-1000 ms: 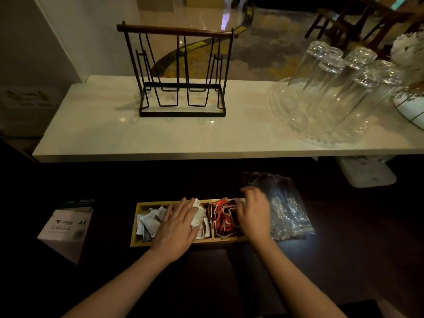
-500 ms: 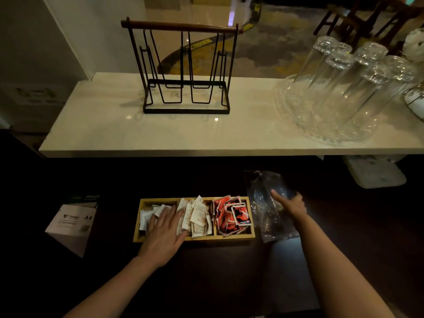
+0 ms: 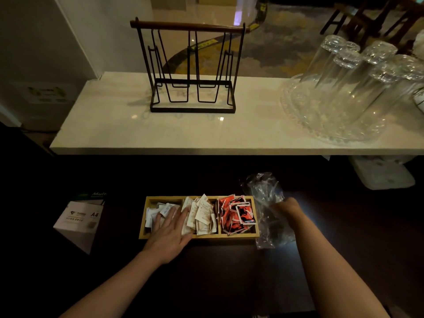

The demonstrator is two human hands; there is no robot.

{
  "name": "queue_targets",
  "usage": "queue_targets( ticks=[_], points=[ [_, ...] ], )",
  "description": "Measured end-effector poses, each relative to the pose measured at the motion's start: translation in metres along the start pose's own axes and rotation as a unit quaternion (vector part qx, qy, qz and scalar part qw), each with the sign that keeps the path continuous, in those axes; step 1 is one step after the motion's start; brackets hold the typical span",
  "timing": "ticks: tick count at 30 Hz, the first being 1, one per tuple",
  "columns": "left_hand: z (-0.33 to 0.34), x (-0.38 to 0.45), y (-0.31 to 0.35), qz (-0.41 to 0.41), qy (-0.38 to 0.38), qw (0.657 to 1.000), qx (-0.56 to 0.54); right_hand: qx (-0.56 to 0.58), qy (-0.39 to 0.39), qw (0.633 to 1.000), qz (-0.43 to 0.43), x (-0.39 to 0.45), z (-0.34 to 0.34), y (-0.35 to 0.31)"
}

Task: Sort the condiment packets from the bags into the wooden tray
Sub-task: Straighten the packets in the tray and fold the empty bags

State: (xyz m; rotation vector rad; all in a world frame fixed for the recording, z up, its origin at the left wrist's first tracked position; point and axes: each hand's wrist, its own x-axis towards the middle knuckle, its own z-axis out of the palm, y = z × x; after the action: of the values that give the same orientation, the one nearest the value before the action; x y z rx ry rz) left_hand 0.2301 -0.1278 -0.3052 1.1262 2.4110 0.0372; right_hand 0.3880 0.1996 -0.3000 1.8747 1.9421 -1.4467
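A wooden tray (image 3: 238, 235) with three compartments lies on the dark lower counter. Its left compartment holds pale blue-white packets (image 3: 160, 208), the middle holds cream packets (image 3: 202, 214), the right holds red packets (image 3: 238, 214). My left hand (image 3: 171, 232) rests flat with straight fingers over the tray's front left, covering part of the left and middle compartments. Just right of the tray lie clear plastic bags (image 3: 266, 193). My right hand (image 3: 286, 207) grips the crumpled plastic there, fingers curled into it.
A white A4 paper box (image 3: 79, 222) sits left of the tray. Above, a marble shelf (image 3: 114, 131) carries a black wire rack (image 3: 192, 72) and a glass tray of upturned glasses (image 3: 344, 97). A white object (image 3: 380, 175) sits under the shelf at right.
My right hand left the red packets, moved right onto the plastic bags and closed on them. My left hand slid a little left on the tray.
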Motion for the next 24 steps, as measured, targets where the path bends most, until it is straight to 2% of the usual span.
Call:
queue_targets(
  ticks=[3,7,9,11,13,15,17,19,20,22,24],
  points=[
    [-0.003,0.002,0.002,0.002,-0.020,1.000,0.015,0.016,0.010,1.000,-0.007,-0.007,-0.004,0.007],
    [-0.012,0.002,0.005,-0.004,-0.032,0.999,-0.012,0.050,0.032,0.995,-0.075,-0.036,-0.024,0.002],
    [-0.020,0.000,0.009,-0.012,0.008,0.999,-0.032,0.080,0.002,0.991,-0.110,-0.060,-0.042,-0.004],
    [-0.031,-0.002,0.017,-0.012,0.083,0.995,-0.052,0.121,-0.041,0.980,-0.155,-0.087,-0.058,-0.014],
    [-0.052,-0.005,0.033,0.000,0.127,0.979,-0.158,0.177,-0.104,0.960,-0.189,-0.117,-0.070,-0.026],
    [-0.079,-0.013,0.058,0.014,0.096,0.938,-0.334,0.237,-0.170,0.932,-0.216,-0.142,-0.072,-0.039],
    [-0.105,-0.026,0.085,0.033,0.008,0.862,-0.506,0.261,-0.200,0.914,-0.238,-0.158,-0.063,-0.051],
    [-0.116,-0.037,0.102,0.040,-0.048,0.782,-0.620,0.256,-0.196,0.911,-0.256,-0.171,-0.044,-0.060],
    [-0.121,-0.042,0.108,0.040,-0.056,0.758,-0.648,0.244,-0.177,0.916,-0.264,-0.178,-0.032,-0.065],
    [-0.127,-0.049,0.111,0.029,-0.031,0.731,-0.681,0.218,-0.117,0.931,-0.269,-0.184,-0.007,-0.073],
    [-0.133,-0.055,0.112,0.015,0.036,0.723,-0.689,0.189,-0.047,0.941,-0.276,-0.189,0.015,-0.077]
  ],
)
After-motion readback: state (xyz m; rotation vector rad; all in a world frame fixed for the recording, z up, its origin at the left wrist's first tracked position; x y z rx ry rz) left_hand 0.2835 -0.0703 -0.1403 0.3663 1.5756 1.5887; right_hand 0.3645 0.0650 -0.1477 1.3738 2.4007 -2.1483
